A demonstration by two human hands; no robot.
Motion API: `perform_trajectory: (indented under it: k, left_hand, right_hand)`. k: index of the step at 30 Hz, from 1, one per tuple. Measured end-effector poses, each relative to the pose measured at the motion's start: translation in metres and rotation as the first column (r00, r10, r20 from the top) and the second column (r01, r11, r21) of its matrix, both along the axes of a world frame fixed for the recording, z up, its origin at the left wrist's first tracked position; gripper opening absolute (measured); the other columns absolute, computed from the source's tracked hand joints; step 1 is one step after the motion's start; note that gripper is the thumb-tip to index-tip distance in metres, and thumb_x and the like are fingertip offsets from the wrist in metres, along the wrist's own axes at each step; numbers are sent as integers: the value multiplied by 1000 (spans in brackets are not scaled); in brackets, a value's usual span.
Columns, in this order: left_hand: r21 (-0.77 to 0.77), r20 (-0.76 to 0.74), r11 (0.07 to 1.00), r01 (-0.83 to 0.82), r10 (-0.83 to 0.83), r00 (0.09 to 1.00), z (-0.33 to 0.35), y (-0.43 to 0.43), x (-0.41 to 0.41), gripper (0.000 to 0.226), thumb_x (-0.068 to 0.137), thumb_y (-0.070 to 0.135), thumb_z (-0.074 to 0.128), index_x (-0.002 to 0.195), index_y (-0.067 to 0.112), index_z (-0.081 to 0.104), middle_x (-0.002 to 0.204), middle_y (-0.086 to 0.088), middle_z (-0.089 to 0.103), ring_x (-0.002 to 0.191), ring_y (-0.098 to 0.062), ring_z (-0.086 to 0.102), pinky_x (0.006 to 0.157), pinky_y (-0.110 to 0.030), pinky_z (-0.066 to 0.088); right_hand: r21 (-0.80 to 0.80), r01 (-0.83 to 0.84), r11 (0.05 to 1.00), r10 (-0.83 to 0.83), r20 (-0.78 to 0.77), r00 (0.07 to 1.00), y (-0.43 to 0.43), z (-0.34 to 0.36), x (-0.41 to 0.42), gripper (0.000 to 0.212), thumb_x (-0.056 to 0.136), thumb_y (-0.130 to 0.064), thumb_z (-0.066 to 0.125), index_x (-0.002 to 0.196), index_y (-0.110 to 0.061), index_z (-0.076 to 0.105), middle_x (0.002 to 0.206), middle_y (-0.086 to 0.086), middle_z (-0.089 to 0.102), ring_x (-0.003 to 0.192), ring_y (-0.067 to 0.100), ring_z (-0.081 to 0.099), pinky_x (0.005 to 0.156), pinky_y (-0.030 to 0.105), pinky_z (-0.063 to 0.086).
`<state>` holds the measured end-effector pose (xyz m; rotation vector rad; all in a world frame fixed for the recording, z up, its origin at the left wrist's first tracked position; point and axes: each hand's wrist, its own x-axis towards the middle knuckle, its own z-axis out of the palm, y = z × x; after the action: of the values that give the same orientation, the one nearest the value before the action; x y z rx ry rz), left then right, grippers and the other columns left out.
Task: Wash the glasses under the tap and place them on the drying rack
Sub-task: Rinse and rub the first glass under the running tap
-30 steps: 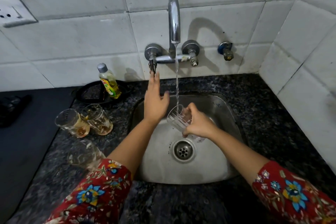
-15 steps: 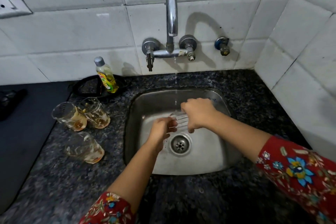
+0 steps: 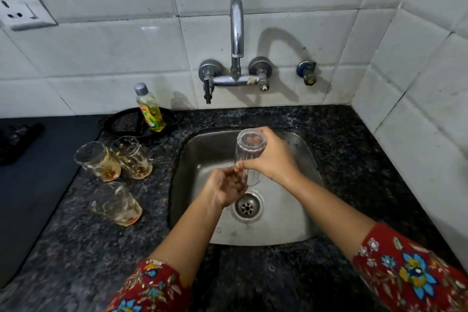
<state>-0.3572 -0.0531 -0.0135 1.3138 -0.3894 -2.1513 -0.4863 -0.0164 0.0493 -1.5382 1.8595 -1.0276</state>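
Note:
A clear ribbed glass (image 3: 247,153) is held upside down over the steel sink (image 3: 298,215), its base turned up toward me. My right hand (image 3: 274,157) grips its side. My left hand (image 3: 225,186) cups under the glass's lower end, with the fingers curled against its mouth. The chrome tap (image 3: 236,33) stands on the tiled wall above, and no water stream shows. Three dirty glasses with brown residue stand on the dark counter at the left: two side by side (image 3: 97,161) (image 3: 133,157), and one nearer to me (image 3: 116,204).
A yellow dish-soap bottle (image 3: 150,109) stands on a black tray (image 3: 121,124) behind the dirty glasses. A small valve (image 3: 307,72) juts from the wall right of the tap. A wall socket (image 3: 20,7) is at the upper left. Tiled walls close in the back and right.
The water stream has stopped. The glass went from lying low over the drain to raised and upside down, and my left hand stayed under its mouth.

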Motion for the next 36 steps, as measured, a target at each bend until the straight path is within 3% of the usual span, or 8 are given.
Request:
perform_trajectory:
  k: [7, 12, 17, 20, 24, 31, 34, 36]
  left_hand:
    - [-270, 508, 925, 265, -97, 856, 7, 10, -5, 29, 100, 36, 37, 102, 18, 61, 94, 0, 63, 89, -16, 56, 91, -38, 37]
    - [-404, 522, 895, 190, 55, 851, 22, -1, 13, 31, 99, 36, 42, 113, 14, 59, 106, -2, 63, 95, -17, 56, 73, -31, 39]
    - [-546, 298, 836, -53, 254, 920, 57, -28, 69, 14, 97, 24, 46, 94, 23, 60, 85, 5, 66, 75, -9, 60, 64, -25, 40]
    - [-607, 193, 778, -161, 342, 920, 79, -55, 124, 14, 96, 24, 47, 97, 23, 61, 86, 7, 66, 81, -11, 61, 71, -28, 42]
    - [-678, 171, 710, -190, 404, 899, 108, -86, 220, 14, 96, 24, 48, 100, 21, 61, 89, 5, 66, 83, -13, 61, 78, -31, 43]
    - [-698, 258, 694, -179, 477, 840, 116, -131, 393, 15, 98, 22, 45, 100, 22, 60, 96, 5, 66, 83, -9, 59, 74, -25, 41]
    - [-677, 298, 709, -198, 510, 807, 107, -148, 461, 20, 98, 20, 42, 107, 20, 60, 99, 5, 66, 86, -9, 60, 76, -25, 41]
    - [-665, 312, 715, -218, 531, 788, 102, -158, 496, 21, 97, 20, 42, 107, 20, 60, 99, 5, 66, 87, -11, 59, 77, -26, 41]
  right_hand:
    - [-62, 37, 997, -35, 37, 999, 3, -16, -6, 63, 46, -38, 92, 98, -24, 59, 96, -7, 69, 89, 10, 64, 78, 28, 53]
    - [-88, 138, 986, -111, 264, 958, -9, -8, 5, 58, 52, -26, 91, 99, -19, 58, 96, -1, 68, 88, 13, 65, 79, 27, 52]
    - [19, 176, 984, -113, 836, 537, -35, 19, 55, 29, 72, -13, 78, 93, -20, 59, 84, -2, 68, 74, 8, 66, 68, 29, 48]
    - [105, 106, 989, -135, 932, 336, -61, 35, 106, 13, 78, -18, 72, 82, -22, 60, 76, -4, 62, 73, 9, 58, 72, 31, 44]
    - [110, 34, 993, -114, 977, 182, -103, 58, 197, 9, 78, -22, 70, 81, -22, 62, 79, -3, 61, 78, 11, 56, 74, 31, 44]
    - [132, -20, 991, -125, 970, 207, -170, 75, 348, 19, 74, -17, 76, 88, -17, 64, 84, 0, 64, 87, 14, 60, 80, 33, 48]
    - [128, -14, 992, -118, 947, 299, -200, 72, 407, 49, 69, -16, 80, 113, -14, 57, 95, 1, 67, 90, 14, 63, 69, 31, 49]
    - [108, -13, 994, -96, 928, 360, -217, 66, 437, 50, 70, -16, 80, 111, -16, 52, 97, 0, 66, 91, 12, 62, 70, 30, 49]
